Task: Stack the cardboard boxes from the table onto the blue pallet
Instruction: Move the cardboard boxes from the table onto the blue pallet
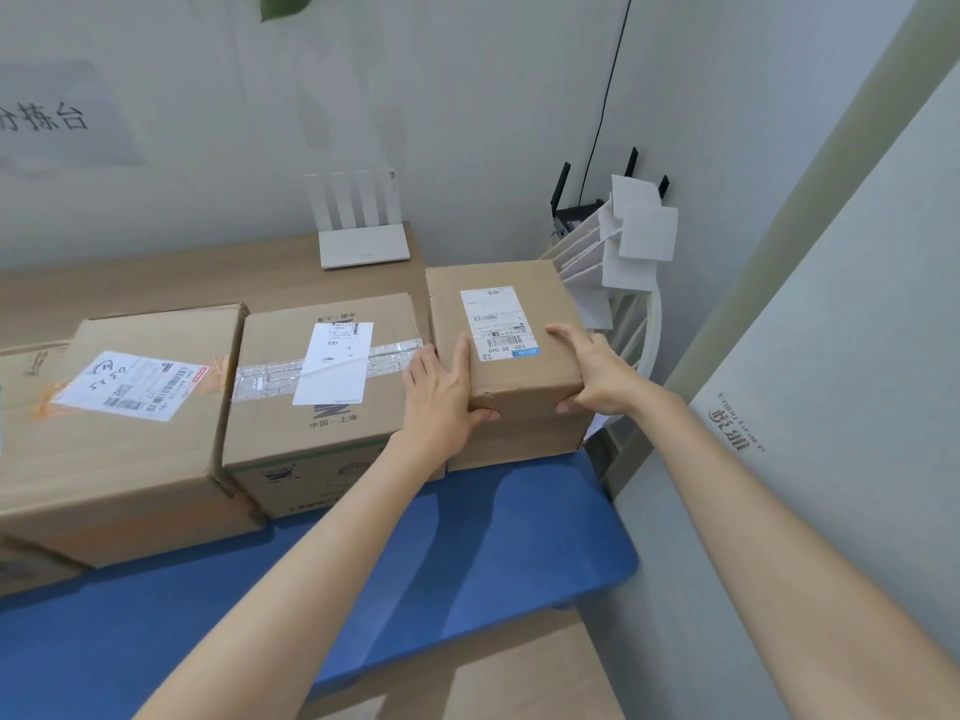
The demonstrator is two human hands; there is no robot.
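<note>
We grip the small brown cardboard box [535, 374] at its near corners with left hand [441, 392] and right hand [597, 376]. It sits far right on the flat blue pallet [493, 537]. Placing step, we judge: next, square it up and release.

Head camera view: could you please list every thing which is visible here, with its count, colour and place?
small box: one, brown, right end of row, white label
taped box: one, brown, middle of row
left box: one, brown, beside the taped box
further boxes: count unclear, brown, cut off at left edge
pallet: one, blue, under the boxes
white router: one, white, on the wooden table behind
black router: one, black, corner, behind white sheets
left hand: one, grips small box's left side
right hand: one, grips its right side
</note>
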